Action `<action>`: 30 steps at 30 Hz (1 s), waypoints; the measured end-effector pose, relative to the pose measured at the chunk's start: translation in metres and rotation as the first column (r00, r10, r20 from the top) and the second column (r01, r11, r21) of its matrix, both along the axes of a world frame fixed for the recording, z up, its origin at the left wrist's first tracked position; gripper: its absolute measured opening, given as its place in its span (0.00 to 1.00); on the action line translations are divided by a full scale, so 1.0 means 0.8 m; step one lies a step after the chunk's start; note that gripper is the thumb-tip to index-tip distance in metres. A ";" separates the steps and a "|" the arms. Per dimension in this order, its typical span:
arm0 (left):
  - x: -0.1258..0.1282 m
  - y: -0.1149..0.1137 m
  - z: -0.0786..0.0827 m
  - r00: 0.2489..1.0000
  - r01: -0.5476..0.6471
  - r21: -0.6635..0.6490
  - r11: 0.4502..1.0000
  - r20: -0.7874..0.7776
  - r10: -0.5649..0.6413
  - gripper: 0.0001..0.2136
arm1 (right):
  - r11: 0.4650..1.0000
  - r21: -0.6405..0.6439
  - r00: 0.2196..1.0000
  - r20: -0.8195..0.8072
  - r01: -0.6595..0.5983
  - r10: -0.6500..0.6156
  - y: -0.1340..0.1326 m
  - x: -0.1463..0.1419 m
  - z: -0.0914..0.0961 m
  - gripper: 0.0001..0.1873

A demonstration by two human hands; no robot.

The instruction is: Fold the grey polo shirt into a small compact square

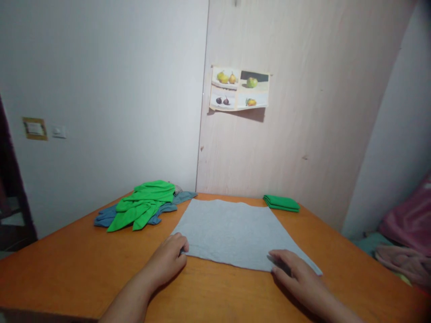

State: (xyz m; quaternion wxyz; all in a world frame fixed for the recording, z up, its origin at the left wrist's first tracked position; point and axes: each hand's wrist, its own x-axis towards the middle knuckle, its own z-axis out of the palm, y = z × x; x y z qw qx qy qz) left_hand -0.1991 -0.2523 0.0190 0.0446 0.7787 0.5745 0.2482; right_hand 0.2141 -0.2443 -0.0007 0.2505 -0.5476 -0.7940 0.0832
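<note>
A light grey cloth (229,229) lies spread flat on the orange table, its near edge towards me. At its near left corner, my left hand (170,255) is closed, with curled fingers and thumb on the cloth's corner. My right hand (296,276) rests by the near right part of the cloth. Its thumb and fingers are apart, with the fingertips at the cloth's edge and nothing visible between them. Part of the near right edge is hidden under this hand.
On the table (84,264), a loose heap of bright green cloth (144,202) and blue-grey cloth (106,216) lies at the back left. A folded green cloth (281,202) sits at the back right. Behind stands a wall with a fruit picture sheet (239,88). Pink fabric (409,220) is beyond the right side.
</note>
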 end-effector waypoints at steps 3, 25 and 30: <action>0.002 0.002 -0.001 0.999 -0.029 0.014 0.999 -0.024 0.029 0.08 | 1.000 0.017 0.997 0.074 -0.005 0.003 0.001 0.013 -0.006 0.19; -0.022 -0.126 0.035 0.990 -0.050 -0.176 0.983 -0.136 0.026 0.07 | 0.927 -0.292 0.971 -0.018 -0.235 0.240 -0.063 -0.006 0.043 0.15; -0.001 -0.090 0.046 0.998 -0.011 -0.104 0.995 -0.055 0.005 0.10 | 0.943 -0.196 0.960 -0.132 -0.270 0.247 -0.025 -0.037 0.071 0.24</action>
